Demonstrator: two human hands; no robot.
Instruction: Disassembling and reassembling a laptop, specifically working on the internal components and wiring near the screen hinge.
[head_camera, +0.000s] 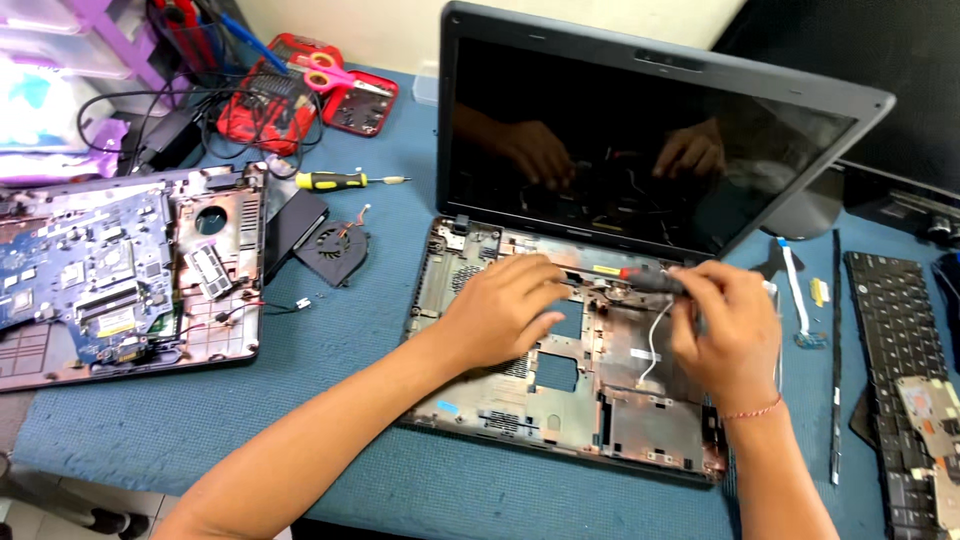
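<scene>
An open laptop (640, 150) with a dark screen stands on the blue mat, its stripped bottom case (560, 400) exposed. My right hand (730, 325) grips a screwdriver (635, 273) with a black and red handle, held level over the rear of the case. My left hand (505, 305) rests on the case near the screwdriver's tip, fingers curled at the shaft. A white ribbon cable (652, 345) lies in the case below my right hand.
A second dismantled laptop with a bare circuit board (100, 270) lies at left. A loose fan (335, 247), a yellow screwdriver (345, 180), pink scissors (335, 77) and a red tool case (270, 100) sit behind. A detached keyboard (895, 330) and a thin strip (836, 350) lie at right.
</scene>
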